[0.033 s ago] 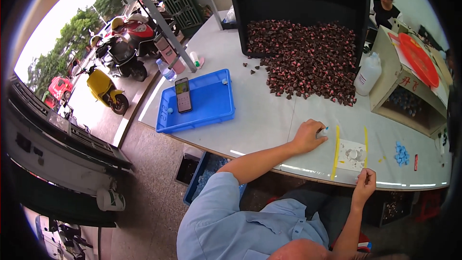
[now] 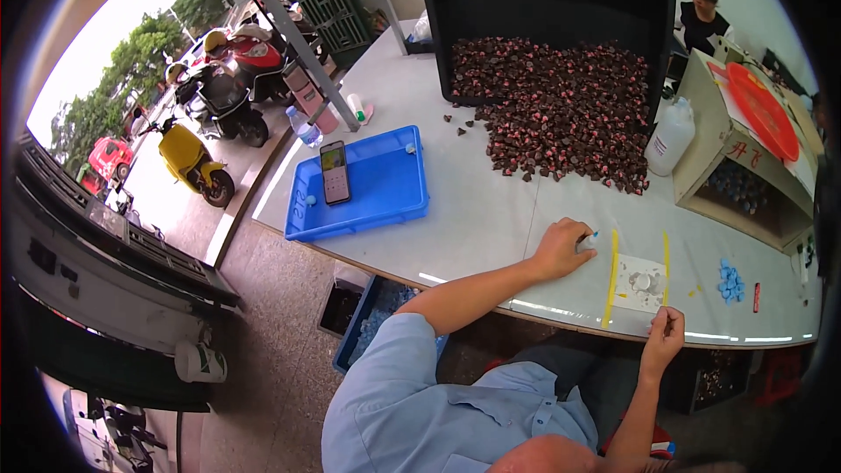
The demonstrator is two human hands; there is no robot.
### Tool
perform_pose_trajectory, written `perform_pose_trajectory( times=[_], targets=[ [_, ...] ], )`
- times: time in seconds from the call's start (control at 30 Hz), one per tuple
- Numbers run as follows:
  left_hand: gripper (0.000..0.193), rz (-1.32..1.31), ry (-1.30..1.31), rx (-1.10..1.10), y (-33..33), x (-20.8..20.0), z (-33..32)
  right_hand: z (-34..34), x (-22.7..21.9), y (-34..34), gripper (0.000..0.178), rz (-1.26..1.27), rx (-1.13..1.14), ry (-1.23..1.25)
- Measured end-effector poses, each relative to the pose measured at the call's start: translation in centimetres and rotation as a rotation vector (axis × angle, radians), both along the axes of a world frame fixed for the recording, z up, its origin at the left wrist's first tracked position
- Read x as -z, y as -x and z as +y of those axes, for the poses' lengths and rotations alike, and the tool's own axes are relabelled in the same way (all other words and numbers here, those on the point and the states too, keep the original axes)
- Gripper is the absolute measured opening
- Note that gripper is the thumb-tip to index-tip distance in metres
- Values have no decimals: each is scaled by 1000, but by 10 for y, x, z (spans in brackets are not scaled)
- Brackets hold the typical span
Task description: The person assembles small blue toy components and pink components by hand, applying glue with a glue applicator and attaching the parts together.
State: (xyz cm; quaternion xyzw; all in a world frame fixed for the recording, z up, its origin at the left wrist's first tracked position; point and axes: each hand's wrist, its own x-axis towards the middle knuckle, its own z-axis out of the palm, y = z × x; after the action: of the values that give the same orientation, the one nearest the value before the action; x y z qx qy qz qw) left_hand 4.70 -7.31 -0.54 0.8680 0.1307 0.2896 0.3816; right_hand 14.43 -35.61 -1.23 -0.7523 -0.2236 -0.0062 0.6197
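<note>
My left hand (image 2: 558,250) rests on the table with its fingers curled round a small whitish thing with a blue tip (image 2: 589,242); most of it is hidden in the grip. Just right of it lies a white sheet (image 2: 626,273) between two yellow tape strips (image 2: 611,278), bearing grey smudges and a small round whitish piece (image 2: 645,281). At the table's front edge, by the sheet's near right corner, my right hand (image 2: 666,339) is closed, thumb and fingertips together. Whatever it pinches is too small to make out.
Dark and pink pieces (image 2: 561,123) spill from a tipped black bin (image 2: 543,0). A blue tray (image 2: 377,197) holds a phone (image 2: 334,173). Blue pieces (image 2: 731,282), a red stick (image 2: 757,298), a white bottle (image 2: 672,136) and an open box (image 2: 701,158) stand right. Another person (image 2: 701,22) is behind.
</note>
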Motion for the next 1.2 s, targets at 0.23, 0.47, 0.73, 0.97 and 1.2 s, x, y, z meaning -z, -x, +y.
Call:
perform_pose_trajectory(
  times=[0.23, 0.47, 0.73, 0.97, 1.2],
  targets=[
    [52, 60, 14, 49, 21, -11, 7, -9, -6, -5, 16, -102, 39, 116],
    [20, -8, -359, -521, 101, -98, 215, -23, 19, -25, 34, -779, 244, 456],
    [44, 1035, -435, -836, 211, -60, 457, -8, 28, -27, 37, -808, 333, 446],
    [58, 1058, -286, -888, 222, -14, 521, -6, 22, -24, 37, -781, 293, 503],
    [54, 905, -312, -1000, 188, -45, 454, -6, 22, -26, 41, -764, 306, 520]
  ],
)
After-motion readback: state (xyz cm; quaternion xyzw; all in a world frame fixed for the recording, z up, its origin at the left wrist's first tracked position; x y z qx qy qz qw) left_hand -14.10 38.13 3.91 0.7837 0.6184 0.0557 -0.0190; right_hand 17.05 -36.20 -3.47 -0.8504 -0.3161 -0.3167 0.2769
